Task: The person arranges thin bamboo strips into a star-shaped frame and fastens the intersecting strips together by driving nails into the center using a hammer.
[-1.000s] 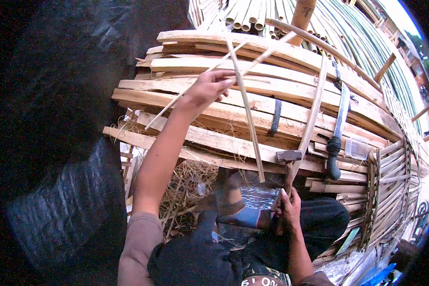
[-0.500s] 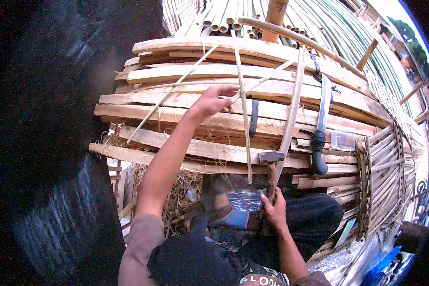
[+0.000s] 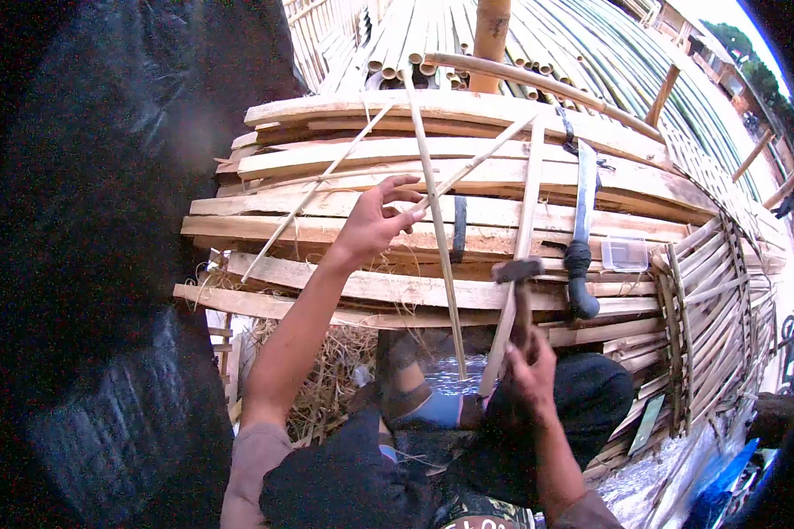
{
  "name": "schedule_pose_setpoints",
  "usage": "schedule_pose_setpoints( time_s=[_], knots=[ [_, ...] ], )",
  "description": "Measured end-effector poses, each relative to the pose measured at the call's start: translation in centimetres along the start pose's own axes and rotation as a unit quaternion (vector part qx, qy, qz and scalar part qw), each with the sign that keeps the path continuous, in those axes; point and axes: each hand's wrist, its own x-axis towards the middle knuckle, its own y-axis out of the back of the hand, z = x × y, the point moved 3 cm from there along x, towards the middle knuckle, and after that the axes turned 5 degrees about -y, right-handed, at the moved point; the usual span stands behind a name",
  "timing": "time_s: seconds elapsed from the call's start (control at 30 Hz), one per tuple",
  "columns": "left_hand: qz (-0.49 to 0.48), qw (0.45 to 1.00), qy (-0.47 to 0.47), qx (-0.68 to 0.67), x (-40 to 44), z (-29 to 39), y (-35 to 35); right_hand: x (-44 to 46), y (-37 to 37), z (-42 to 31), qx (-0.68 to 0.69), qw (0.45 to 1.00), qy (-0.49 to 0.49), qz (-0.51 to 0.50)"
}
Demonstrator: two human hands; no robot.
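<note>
My left hand (image 3: 375,222) pinches the lower end of a thin wooden strip (image 3: 490,154) that slants up to the right. Beside its fingertips a second strip (image 3: 434,212) runs lengthwise across the boards. My right hand (image 3: 531,370) is closed round the handle of a hammer (image 3: 519,271), whose head is raised near the boards' front edge. Just behind the hammer lies a wider pale slat (image 3: 524,216). A third thin strip (image 3: 318,189) rests slantwise left of my left hand. Under them all are long wooden boards (image 3: 344,284).
A machete (image 3: 584,207) with a dark handle lies on the boards at the right, near a clear plastic box (image 3: 625,254). Bamboo poles (image 3: 423,35) are stacked behind. Black sheeting (image 3: 132,264) hangs at the left. Shavings (image 3: 331,375) lie below the boards.
The view has shifted. My left hand's fingers have spread somewhat around the slanted strip. My right hand has turned and lifted the hammer, which is slightly blurred now.
</note>
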Motion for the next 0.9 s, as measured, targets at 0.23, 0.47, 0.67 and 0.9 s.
schedule_pose_setpoints(
  time_s=[0.23,0.47,0.67,0.9],
  knots=[
    [0.108,0.991,-0.053,-0.057,-0.8,-1.2,1.0,10.4,1.5,-4.7,0.009,0.994,-0.014,0.110],
    [0.139,0.985,-0.044,-0.091,-0.7,-2.2,0.1,13.3,1.1,-7.5,-0.209,0.943,0.149,0.210],
    [0.129,0.977,0.008,-0.168,-1.7,-3.5,-1.3,12.6,-0.7,-8.2,-0.379,0.877,0.170,0.242],
    [0.122,0.968,0.003,-0.219,-3.9,-3.2,-4.1,7.8,-8.8,-14.6,-0.029,0.987,0.067,-0.142]
  ],
)
